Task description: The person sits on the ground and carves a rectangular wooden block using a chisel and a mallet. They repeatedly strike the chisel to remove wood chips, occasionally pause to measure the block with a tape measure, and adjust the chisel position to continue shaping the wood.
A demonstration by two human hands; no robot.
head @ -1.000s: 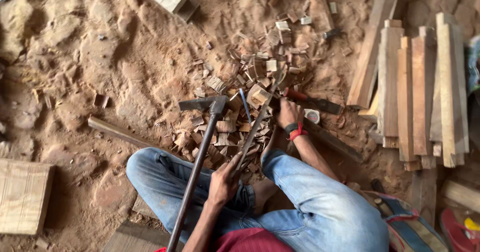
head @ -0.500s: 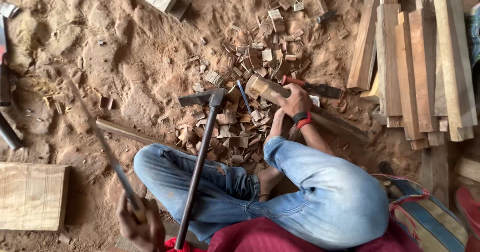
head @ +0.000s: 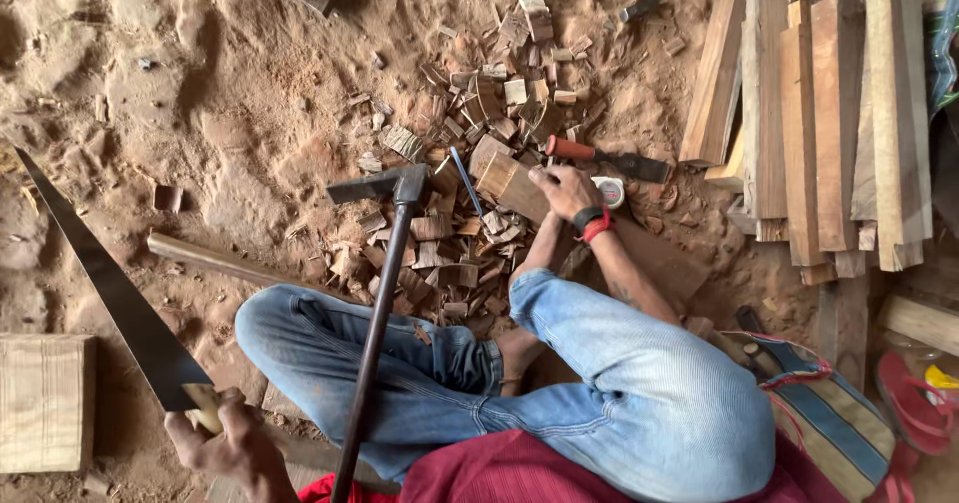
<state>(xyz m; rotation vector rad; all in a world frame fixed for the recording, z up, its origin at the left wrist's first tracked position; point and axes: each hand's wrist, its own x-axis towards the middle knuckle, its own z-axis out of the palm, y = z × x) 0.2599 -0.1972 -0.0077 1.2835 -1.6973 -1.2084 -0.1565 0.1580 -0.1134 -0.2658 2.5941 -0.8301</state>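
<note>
Soft, even daylight falls across the sandy floor [head: 180,113], with no harsh glare and only faint, diffuse shadows gathering in its hollows and beneath the stacked planks [head: 829,123]. Warm reddish tones dominate. The pile of wood offcuts [head: 470,173] at centre is fairly sharp, while the saw blade [head: 110,293] at the left edge shows slight motion softness. The wide lens bends straight lines near the borders, and the lower corners grow darker and less distinct. The blade's steel carries a dull, muted sheen.
</note>
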